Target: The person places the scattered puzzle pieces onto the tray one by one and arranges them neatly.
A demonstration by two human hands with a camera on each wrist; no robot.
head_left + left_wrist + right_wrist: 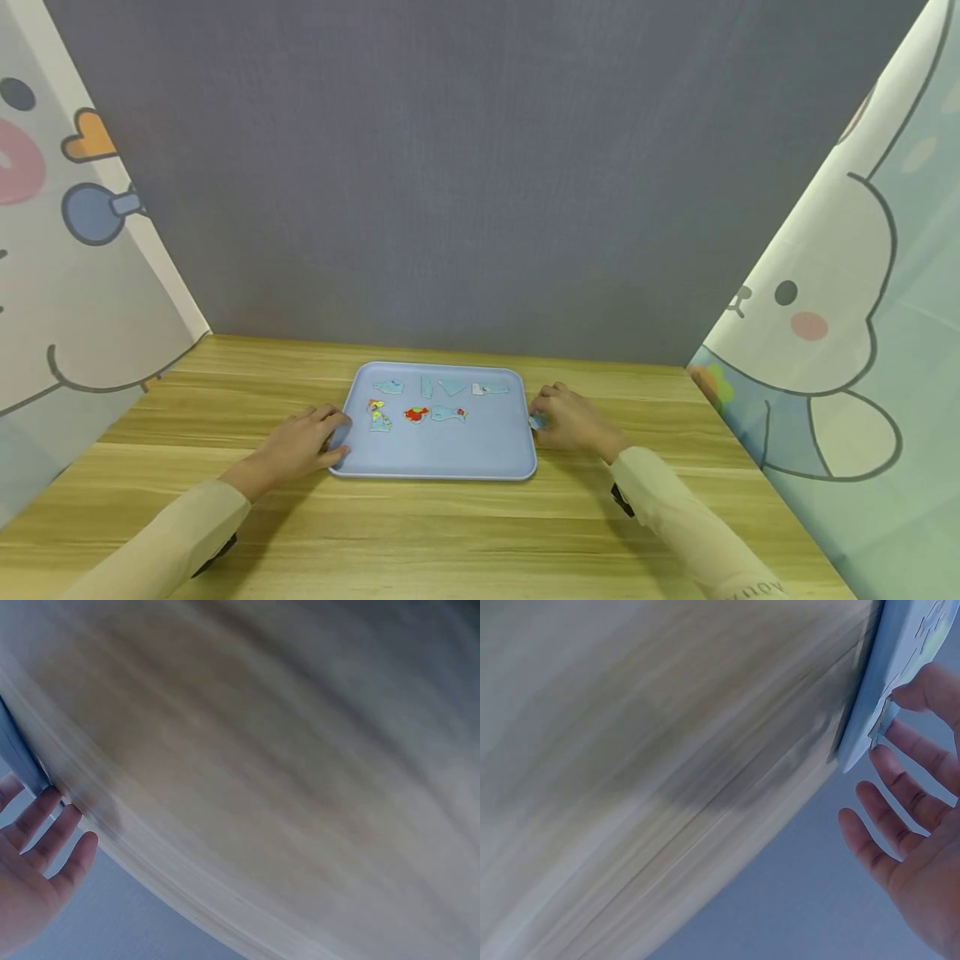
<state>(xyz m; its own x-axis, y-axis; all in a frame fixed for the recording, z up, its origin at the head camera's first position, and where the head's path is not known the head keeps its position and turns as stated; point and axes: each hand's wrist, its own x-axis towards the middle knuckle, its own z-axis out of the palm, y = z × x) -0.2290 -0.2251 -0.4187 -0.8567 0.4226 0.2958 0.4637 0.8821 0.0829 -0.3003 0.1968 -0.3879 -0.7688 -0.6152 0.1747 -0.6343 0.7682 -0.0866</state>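
Observation:
On the table lies a light blue tray (442,457) with several flat, irregular puzzle pieces on it. Blue ones, such as the right-hand one (490,389), make up a back row. In front of them lie a yellow-and-blue piece (379,417), a red one (416,414) and a fish-tail-shaped blue one (448,413). My left hand (303,442) rests at the tray's left rim, fingers loosely extended against it. At the right rim, my right hand (572,421) pinches a small blue puzzle piece (537,422) between thumb and fingers; the other fingers are spread.
The tray stands on a wood-grain table (420,533). Behind it rises a grey panel (450,183). Cartoon-printed sheets flank both sides, with a rabbit (817,258) on the right one.

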